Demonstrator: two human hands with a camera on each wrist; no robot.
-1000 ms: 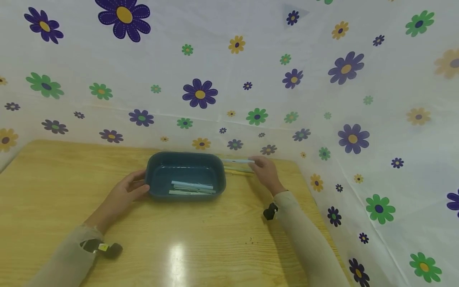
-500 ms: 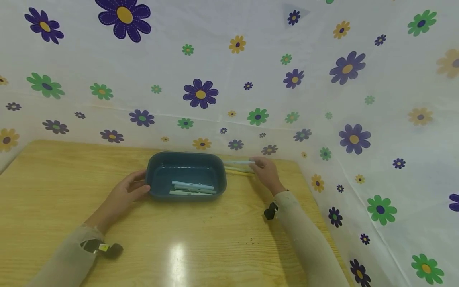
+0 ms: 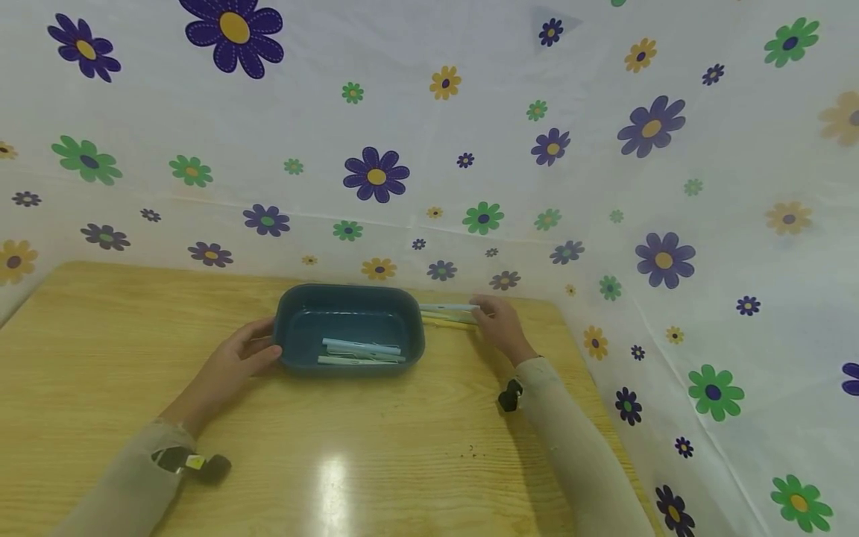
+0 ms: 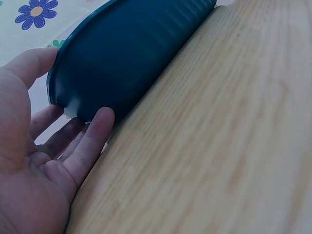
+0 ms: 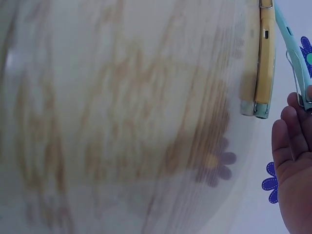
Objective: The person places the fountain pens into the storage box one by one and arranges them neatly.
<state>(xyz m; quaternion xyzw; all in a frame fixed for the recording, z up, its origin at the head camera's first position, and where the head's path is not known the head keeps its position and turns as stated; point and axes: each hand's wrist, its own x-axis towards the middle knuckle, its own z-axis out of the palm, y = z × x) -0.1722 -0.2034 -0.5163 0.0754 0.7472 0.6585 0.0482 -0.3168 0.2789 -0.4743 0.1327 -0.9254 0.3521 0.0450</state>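
A dark teal plastic bin (image 3: pixel 349 297) stands near the table's back edge, with several pale blue and green pens (image 3: pixel 362 347) on its floor. My left hand (image 3: pixel 235 359) rests against the bin's rounded left end; in the left wrist view its spread fingertips touch the outer wall and rim. Right of the bin, my right hand (image 3: pixel 498 327) pinches the end of a light blue pen (image 5: pixel 294 51) with a wire clip. Beside that pen lie a yellow pen (image 5: pixel 265 53) and a greenish one, partly hidden. The bin's wall hides the left ends of these pens in the head view.
The wooden table (image 3: pixel 376 447) stretches in front of the bin and to its left. White flower-printed cloth (image 3: pixel 403 127) hangs close behind the table and along its right side. Small dark specks (image 3: pixel 472 451) dot the tabletop at front right.
My right hand and the light blue pen have shifted slightly to the right and nearer the other loose pens. The left hand and the bin stay in place.
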